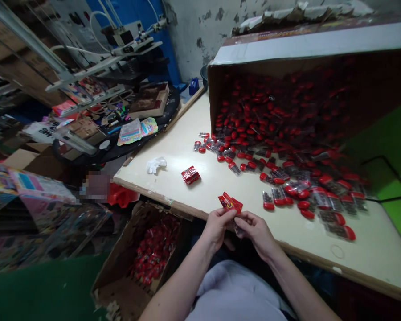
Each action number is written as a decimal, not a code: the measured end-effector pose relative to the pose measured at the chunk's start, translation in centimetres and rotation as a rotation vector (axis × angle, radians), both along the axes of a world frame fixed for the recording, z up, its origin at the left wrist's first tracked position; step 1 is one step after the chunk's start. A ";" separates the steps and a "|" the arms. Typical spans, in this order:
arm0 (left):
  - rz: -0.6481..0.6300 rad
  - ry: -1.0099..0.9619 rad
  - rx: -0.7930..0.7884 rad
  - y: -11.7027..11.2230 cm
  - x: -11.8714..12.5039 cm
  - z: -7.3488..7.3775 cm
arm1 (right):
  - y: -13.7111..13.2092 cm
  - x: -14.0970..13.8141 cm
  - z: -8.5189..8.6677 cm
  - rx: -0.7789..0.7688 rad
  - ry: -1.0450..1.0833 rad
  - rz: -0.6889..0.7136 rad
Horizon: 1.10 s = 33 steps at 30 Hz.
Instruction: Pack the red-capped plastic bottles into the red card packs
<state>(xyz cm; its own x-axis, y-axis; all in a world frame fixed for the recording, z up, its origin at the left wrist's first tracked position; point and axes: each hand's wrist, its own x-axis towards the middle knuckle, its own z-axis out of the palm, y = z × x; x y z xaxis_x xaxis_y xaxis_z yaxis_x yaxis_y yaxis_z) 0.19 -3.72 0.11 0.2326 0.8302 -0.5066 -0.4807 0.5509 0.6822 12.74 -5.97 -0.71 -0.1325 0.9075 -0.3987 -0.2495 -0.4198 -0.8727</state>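
Observation:
My left hand (216,228) is closed, its thumb and fingers pinching red printed cards (227,201) with a bit of yellow print, fanned slightly apart. Close against it, my right hand (259,232) is closed on a small clear plastic container (238,230) with dark contents, mostly hidden by the fingers. Both hands meet just over the table's front edge. Beyond them on the white table (173,191) lies a small stack of red printed cards (190,175). To the right are many loose clear containers (279,196) with red caps and dark contents.
A large cardboard box (274,51) lies on its side, spilling red-capped containers. Below the table at left stands an open carton (116,263) holding red packs. Crumpled white tissue (156,165) lies near the left edge. A machine with a round black table (113,145) is further left.

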 end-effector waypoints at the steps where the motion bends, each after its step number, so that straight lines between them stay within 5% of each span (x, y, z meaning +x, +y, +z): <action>1: 0.052 0.016 -0.006 0.0 0.2 -0.1 | 0.0 -0.2 0.1 -0.009 0.005 -0.013; 4: 0.181 0.076 -0.040 -0.2 0.8 -0.6 | -0.1 -0.9 -0.1 0.045 -0.117 -0.083; 7: 0.152 0.087 -0.060 -0.4 0.7 -0.7 | -0.1 -0.9 -0.4 0.125 -0.250 -0.106; 11: 0.022 0.001 -0.049 -0.2 -0.1 -0.1 | 0.1 -0.4 -0.5 0.091 -0.120 -0.015; 18: 0.177 0.016 -0.059 -0.2 0.4 0.1 | -0.1 -1.4 -0.4 0.089 -0.131 -0.103; 25: 0.025 0.025 -0.060 0.3 -0.5 1.0 | -0.2 -1.1 -0.3 0.095 -0.114 -0.063; 33: 0.054 0.059 -0.045 0.3 -0.1 0.9 | -0.2 -1.2 -0.5 0.099 -0.015 -0.145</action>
<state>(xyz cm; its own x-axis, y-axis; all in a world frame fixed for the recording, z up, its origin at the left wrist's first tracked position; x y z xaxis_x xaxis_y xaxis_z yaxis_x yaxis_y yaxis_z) 0.06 -3.43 0.99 0.1570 0.8168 -0.5551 -0.4702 0.5561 0.6853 11.50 -6.14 -1.17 0.0079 0.9516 -0.3072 -0.2877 -0.2921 -0.9121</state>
